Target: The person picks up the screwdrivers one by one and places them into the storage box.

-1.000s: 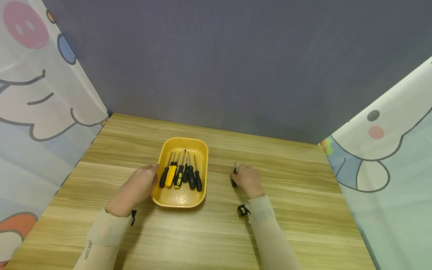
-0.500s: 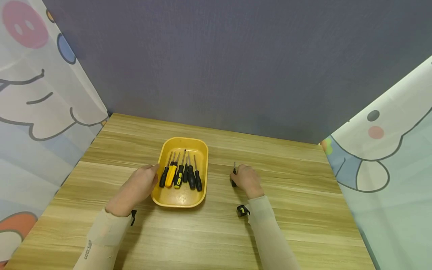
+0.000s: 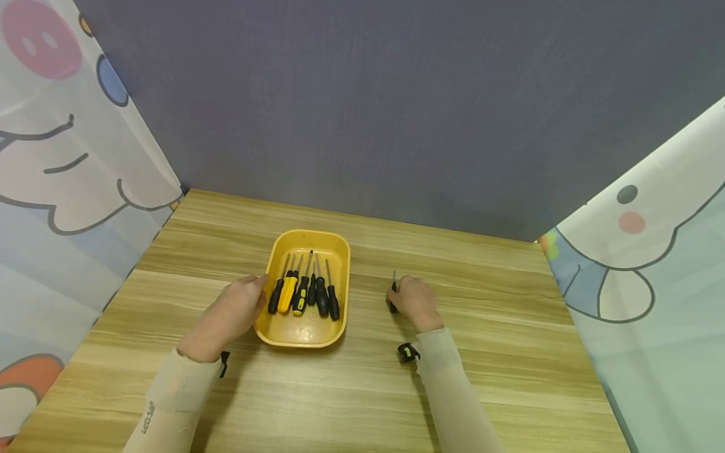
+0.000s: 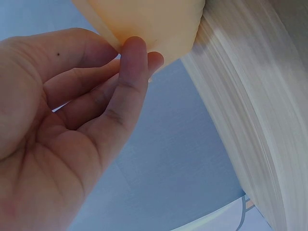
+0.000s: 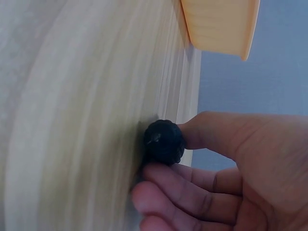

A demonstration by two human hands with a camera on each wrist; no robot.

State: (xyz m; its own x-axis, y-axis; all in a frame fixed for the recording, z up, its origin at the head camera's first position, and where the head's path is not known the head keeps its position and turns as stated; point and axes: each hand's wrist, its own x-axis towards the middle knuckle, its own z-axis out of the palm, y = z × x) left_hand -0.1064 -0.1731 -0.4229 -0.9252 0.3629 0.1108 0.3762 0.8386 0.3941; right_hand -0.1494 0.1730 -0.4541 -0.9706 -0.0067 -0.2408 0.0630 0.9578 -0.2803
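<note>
My left hand [image 3: 238, 308] pinches the left rim of a yellow plastic tray [image 3: 300, 343]; in the left wrist view thumb and fingers meet at the tray's edge [image 4: 159, 29]. Inside lie several screwdrivers side by side, shafts pointing away from me. Most have black handles, and one yellow-handled screwdriver [image 3: 287, 294] is among them. To the right of the tray, my right hand [image 3: 416, 303] holds a black-handled screwdriver [image 3: 393, 306] low at the table, its shaft pointing away. The right wrist view shows the round handle end [image 5: 164, 142] between thumb and fingers.
Both stand on a wood-grain table [image 3: 317, 402]. A grey-blue panel [image 3: 362, 113] rises behind it, and cartoon-printed curtains [image 3: 640, 264] hang at the sides. Small black devices sit by both wrists, one at the right sleeve [image 3: 461, 402].
</note>
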